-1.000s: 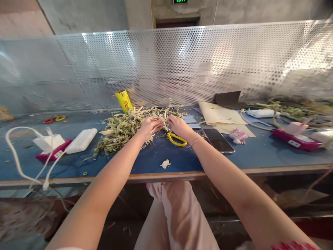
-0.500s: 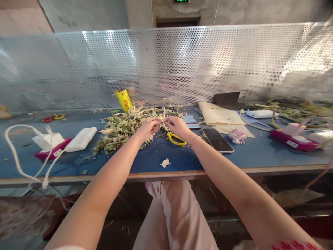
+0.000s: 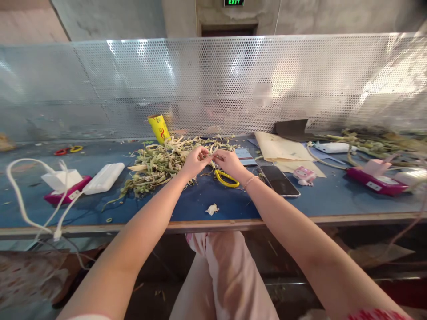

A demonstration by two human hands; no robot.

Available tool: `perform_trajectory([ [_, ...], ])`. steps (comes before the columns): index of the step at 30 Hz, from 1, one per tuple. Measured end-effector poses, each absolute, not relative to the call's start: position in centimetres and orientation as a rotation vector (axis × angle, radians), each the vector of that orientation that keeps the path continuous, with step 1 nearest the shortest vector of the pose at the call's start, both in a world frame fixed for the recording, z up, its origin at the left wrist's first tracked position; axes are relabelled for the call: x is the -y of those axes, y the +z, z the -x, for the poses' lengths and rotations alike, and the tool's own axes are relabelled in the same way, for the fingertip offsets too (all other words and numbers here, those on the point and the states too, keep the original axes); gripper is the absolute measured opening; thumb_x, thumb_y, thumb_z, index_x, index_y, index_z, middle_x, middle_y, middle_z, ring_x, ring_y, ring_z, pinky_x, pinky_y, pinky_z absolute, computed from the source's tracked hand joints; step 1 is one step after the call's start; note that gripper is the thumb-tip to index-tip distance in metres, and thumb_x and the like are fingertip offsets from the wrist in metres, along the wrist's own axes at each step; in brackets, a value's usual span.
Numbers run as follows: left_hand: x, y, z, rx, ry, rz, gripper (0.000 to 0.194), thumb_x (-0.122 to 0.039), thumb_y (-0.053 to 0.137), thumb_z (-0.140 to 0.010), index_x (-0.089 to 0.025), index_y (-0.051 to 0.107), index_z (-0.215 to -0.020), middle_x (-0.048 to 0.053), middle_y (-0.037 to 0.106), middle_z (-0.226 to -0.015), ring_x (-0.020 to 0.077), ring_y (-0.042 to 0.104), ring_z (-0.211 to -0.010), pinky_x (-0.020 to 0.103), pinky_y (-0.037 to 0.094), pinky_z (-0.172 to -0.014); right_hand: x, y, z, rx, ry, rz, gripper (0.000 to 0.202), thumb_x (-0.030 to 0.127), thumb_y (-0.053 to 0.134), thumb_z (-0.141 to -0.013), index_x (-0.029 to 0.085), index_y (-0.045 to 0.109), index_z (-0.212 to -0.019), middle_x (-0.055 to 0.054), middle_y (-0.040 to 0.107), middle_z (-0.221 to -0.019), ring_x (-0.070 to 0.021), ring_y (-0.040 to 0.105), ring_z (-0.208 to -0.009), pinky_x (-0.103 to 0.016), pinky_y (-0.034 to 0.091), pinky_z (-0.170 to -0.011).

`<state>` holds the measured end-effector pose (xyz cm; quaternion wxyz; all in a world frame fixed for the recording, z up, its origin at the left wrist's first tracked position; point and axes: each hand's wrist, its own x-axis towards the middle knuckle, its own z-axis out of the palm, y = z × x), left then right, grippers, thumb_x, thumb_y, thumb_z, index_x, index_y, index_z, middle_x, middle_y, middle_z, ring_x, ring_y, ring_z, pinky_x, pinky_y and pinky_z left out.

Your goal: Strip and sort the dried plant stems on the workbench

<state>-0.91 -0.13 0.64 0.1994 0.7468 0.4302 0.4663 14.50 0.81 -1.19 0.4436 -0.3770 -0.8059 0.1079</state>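
Note:
My left hand (image 3: pixel 196 161) and my right hand (image 3: pixel 228 161) meet fingertip to fingertip at the right part of a pile of dried, greenish-tan plant stalks and leaves (image 3: pixel 156 162). Both are closed in a pinch; whatever lies between the fingertips is too small to make out. Just below my right hand are yellow-handled scissors (image 3: pixel 227 178), flat on the blue table (image 3: pixel 190 204). A dark-screened phone (image 3: pixel 279 180) lies right of my right wrist. Near the front edge rests a small pale scrap (image 3: pixel 212 209).
A yellow tube (image 3: pixel 159 129) leans behind the pile. To the left are a white power bank (image 3: pixel 104 178) and a magenta power strip (image 3: pixel 66 191) with cables. At right are brown paper (image 3: pixel 283 146), a pink figure case (image 3: pixel 304 175) and another magenta strip (image 3: pixel 376 181). A perforated metal screen (image 3: pixel 220 84) stands behind.
My left hand has turned slightly and its fingers have curled up higher, the fingertips still meeting those of my right hand. The objects on the table have stayed in place.

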Motion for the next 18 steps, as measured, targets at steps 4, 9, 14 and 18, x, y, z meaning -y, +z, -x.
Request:
perform_trajectory([
  [4, 0.1, 0.4, 0.6, -1.254, 1.376, -2.307, 0.017, -0.027, 0.063, -0.066, -0.018, 0.052, -0.075, 0.0, 0.051, -0.075, 0.0091, 0.044, -0.061, 0.024, 0.04, -0.059, -0.6, -1.4, -14.0, 2.071, 0.242, 0.912, 0.017, 0.013, 0.043, -0.07, 0.016, 0.058, -0.075, 0.0, 0.051, -0.061, -0.0101, 0.041, -0.054, -0.021, 0.032, -0.058],
  [9, -0.6, 0.1, 0.7, -1.161, 1.425, -2.246, 0.009, -0.026, 0.055, -0.073, -0.017, 0.056, -0.07, 0.001, 0.054, -0.073, 0.0116, 0.05, -0.066, 0.024, 0.042, -0.061, -0.4, -1.4, -13.4, 1.99, 0.305, 0.954, 0.012, 0.019, 0.044, -0.073, 0.016, 0.055, -0.077, 0.002, 0.047, -0.057, -0.0103, 0.04, -0.052, -0.022, 0.032, -0.057],
  [14, -1.0, -0.1, 0.7, -1.006, 1.483, -1.788, 0.016, -0.031, 0.056, -0.073, -0.015, 0.058, -0.069, 0.0, 0.055, -0.059, 0.0096, 0.05, -0.056, 0.023, 0.041, -0.059, -1.2, -1.6, -13.4, 1.829, 0.478, 0.976, 0.013, 0.027, 0.041, -0.077, 0.018, 0.05, -0.073, 0.003, 0.046, -0.057, -0.0104, 0.041, -0.053, -0.023, 0.033, -0.057],
  [18, -0.7, 0.1, 0.2, -0.835, 1.482, -1.433, 0.016, -0.029, 0.065, -0.066, -0.014, 0.059, -0.068, -0.001, 0.057, -0.058, 0.0081, 0.052, -0.056, 0.023, 0.044, -0.062, -1.9, -1.9, -13.5, 1.742, 0.653, 0.898, 0.011, 0.028, 0.04, -0.077, 0.019, 0.046, -0.073, 0.004, 0.047, -0.056, -0.0095, 0.042, -0.052, -0.023, 0.035, -0.055],
])
